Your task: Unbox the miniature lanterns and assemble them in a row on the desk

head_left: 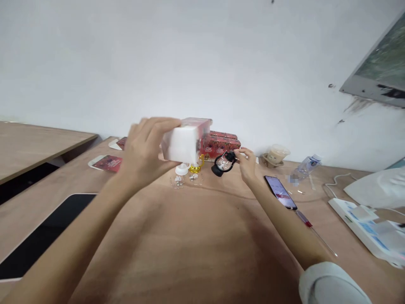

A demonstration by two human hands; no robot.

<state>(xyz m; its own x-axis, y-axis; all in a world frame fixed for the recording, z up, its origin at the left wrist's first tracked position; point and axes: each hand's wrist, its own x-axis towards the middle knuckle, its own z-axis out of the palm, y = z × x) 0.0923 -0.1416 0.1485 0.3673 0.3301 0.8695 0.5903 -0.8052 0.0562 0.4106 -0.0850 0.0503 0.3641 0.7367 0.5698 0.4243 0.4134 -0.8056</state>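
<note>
Our left hand [144,147] grips a blurred box [183,141], partly hiding far red boxes [220,145]; our right hand [247,164] pinches a lantern [224,164]. Near left, our forearm [84,234] partly covers a tablet [47,234].

Soft shadows, slight motion blur.

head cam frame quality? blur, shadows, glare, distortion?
Head view: motion blur on the raised white-and-red box, its white end nearly featureless; head view: the black lantern reads sharper; head view: soft-edged shadows across the wooden table, no strong glare there; head view: pixelated patch over part of the bottle; head view: likely wide-angle stretch toward the edges.
</note>
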